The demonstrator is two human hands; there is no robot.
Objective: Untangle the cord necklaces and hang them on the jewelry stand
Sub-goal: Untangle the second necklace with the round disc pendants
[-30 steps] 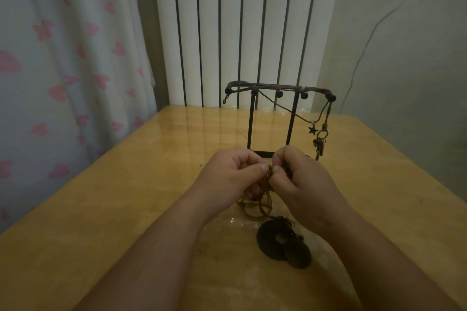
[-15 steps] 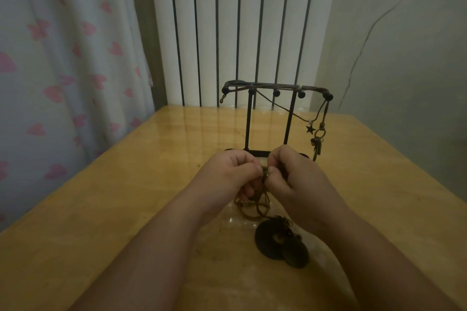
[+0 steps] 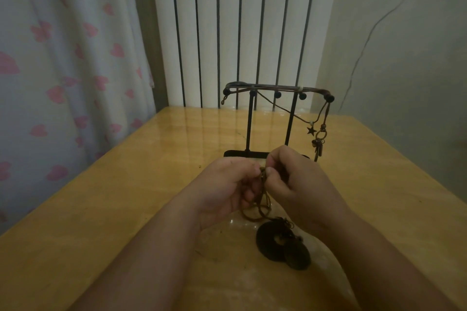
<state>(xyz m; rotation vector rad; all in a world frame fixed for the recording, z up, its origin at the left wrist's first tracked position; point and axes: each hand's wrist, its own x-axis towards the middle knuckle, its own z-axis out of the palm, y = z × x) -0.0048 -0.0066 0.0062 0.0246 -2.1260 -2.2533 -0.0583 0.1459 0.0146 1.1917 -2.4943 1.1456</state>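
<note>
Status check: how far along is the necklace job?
Done: a cord with a star charm hangs from the jewelry stand. In hand: left hand and right hand both pinch the tangled cords; their disc pendants lie on the table. Left: free the tangle and hang those.

Dim, underexposed, warm-grey cast. Light diffuse, brightest on radiator (image 3: 227, 33) and curtain (image 3: 63, 58) at back. Table (image 3: 126, 197) glossy: pale streaks of radiator near far edge, glare patch between forearms. Shadows soft, faint. Left hand (image 3: 225, 189), right hand (image 3: 300, 184) dark, low detail; cords (image 3: 264, 199) between them muddy. Wide-angle bowing at edges. Slight grain, softness throughout.
</note>
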